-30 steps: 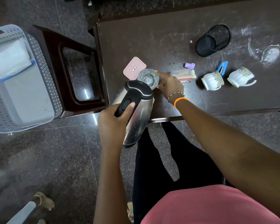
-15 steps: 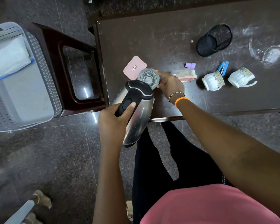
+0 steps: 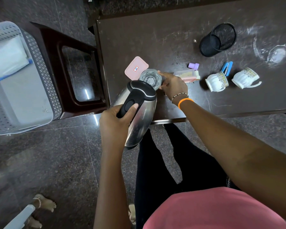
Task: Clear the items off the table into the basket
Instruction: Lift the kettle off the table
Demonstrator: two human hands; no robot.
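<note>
Holding the black handle tight, the left hand point(image 3: 114, 123) keeps a shiny kettle point(image 3: 139, 113) tipped over the worktop's point(image 3: 155, 38) near edge. The right hand point(image 3: 173, 83) is wrapped around a clear glass point(image 3: 150, 78) beside a pink lid point(image 3: 135, 67). Two white cups point(image 3: 217, 81) lie on their sides farther right, near a black mesh cup point(image 3: 217, 40). The grey basket point(image 3: 38, 63) sits on the floor, well to the left.
</note>
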